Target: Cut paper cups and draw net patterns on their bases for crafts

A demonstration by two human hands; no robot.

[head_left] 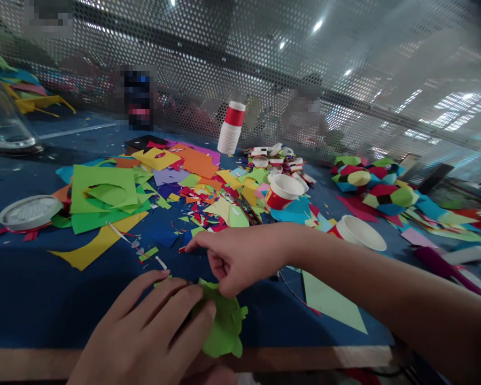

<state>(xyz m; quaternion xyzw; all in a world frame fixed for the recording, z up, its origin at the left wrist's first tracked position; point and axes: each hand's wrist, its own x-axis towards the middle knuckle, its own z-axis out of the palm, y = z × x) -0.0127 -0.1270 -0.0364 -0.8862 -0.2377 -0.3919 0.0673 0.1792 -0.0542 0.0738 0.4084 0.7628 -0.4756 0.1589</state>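
A green paper cutout (224,326) with a wavy edge and small tabs lies at the table's front edge. My left hand (152,326) has its fingers over the cutout's left part and its thumb below, gripping it; that part is hidden. Above the cutout, my right hand (248,254) reaches in from the right. Its index finger stretches left to a small red-and-white scrap (182,249) on the blue tabletop. The thumb comes down at the cutout's upper edge, apart from the index finger, while the other fingers curl inward.
Coloured paper sheets (104,187) and scraps cover the middle. White-and-red paper cups (286,188) stand or lie nearby, with a tall cup stack (230,128) behind. A round lid (30,211) and a glass vessel (8,123) are left. Multicoloured paper balls (390,199) sit right, before a mesh partition.
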